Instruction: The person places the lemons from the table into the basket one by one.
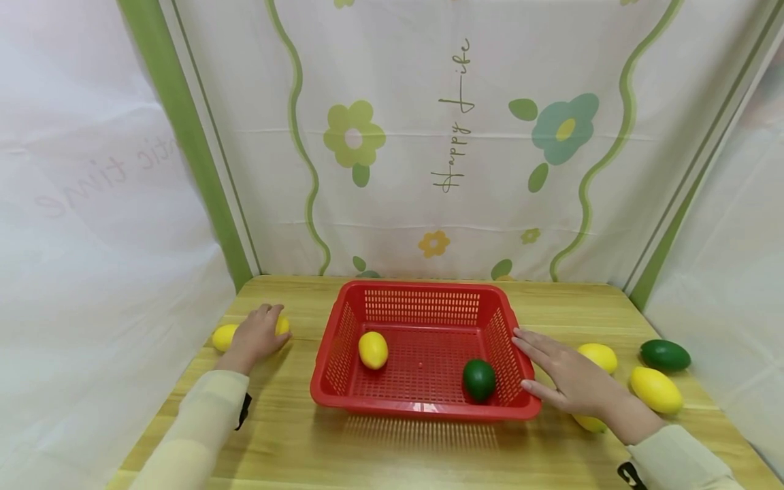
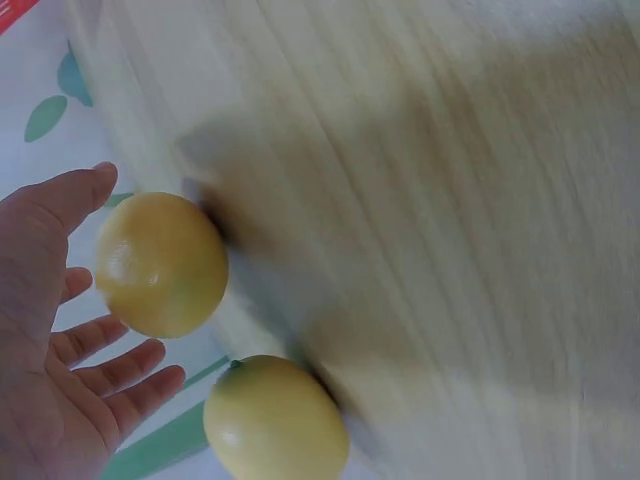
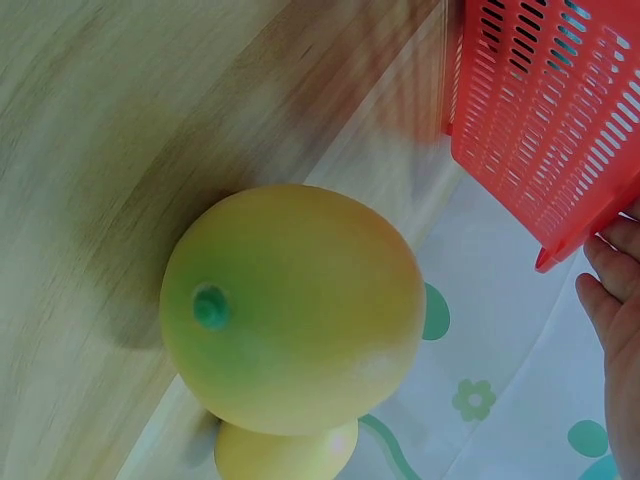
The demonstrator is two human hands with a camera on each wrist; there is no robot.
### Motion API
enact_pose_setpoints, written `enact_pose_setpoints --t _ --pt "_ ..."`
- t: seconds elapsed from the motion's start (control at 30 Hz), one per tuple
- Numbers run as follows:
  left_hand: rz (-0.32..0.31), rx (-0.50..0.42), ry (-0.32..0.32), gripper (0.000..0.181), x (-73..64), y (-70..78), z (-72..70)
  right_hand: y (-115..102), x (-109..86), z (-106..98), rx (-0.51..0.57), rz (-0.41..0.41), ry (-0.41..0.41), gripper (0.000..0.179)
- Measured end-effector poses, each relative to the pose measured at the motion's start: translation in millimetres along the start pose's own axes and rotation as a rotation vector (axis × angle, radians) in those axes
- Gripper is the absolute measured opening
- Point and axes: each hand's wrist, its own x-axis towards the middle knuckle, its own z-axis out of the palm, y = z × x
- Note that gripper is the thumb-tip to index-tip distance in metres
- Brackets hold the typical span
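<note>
- On the left of the table (image 1: 269, 449), your left hand (image 1: 258, 333) reaches over the first lemon (image 2: 162, 265), thumb spread well away from the fingers and not closed round it; whether a fingertip touches it, the views do not settle.
- If you grasp off-centre, that round, smooth lemon could roll out from under your fingers. It might then knock the second lemon (image 1: 224, 337), close beside it near the table's left edge, and send that one over.
- At the red basket (image 1: 422, 410), your right hand (image 1: 569, 374) rests straight fingers on the right rim and grips nothing. A firm push there could slide or tilt the basket, since no hand braces the opposite side.
- Inside it, the loose lemon (image 1: 373, 350) at the left and the dark green fruit (image 1: 479, 380) near the front right corner could roll if you jolt the basket.
- Around your right hand lie the back lemon (image 1: 597, 356), the front lemon (image 1: 590, 423) and the outer lemon (image 1: 657, 390). Lowering your wrist could bump them, perhaps nudging the other green fruit (image 1: 665, 355) toward the right edge.
</note>
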Motion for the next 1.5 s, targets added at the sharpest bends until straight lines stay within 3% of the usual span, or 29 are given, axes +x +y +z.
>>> enact_pose_setpoints --t 0.2,0.77,1.5 --pt "-0.058 -0.027 -0.022 0.066 -1.9 -0.3 3.2 -0.7 -0.2 1.0 0.014 0.014 -0.01 0.068" --pt "-0.084 -0.047 -0.07 0.066 -0.3 1.5 9.8 0.7 -0.9 2.9 0.018 0.017 -0.012 0.068" --pt "-0.063 -0.068 -0.056 0.059 5.2 -1.5 17.4 3.6 -0.4 3.8 0.017 0.009 -0.01 0.069"
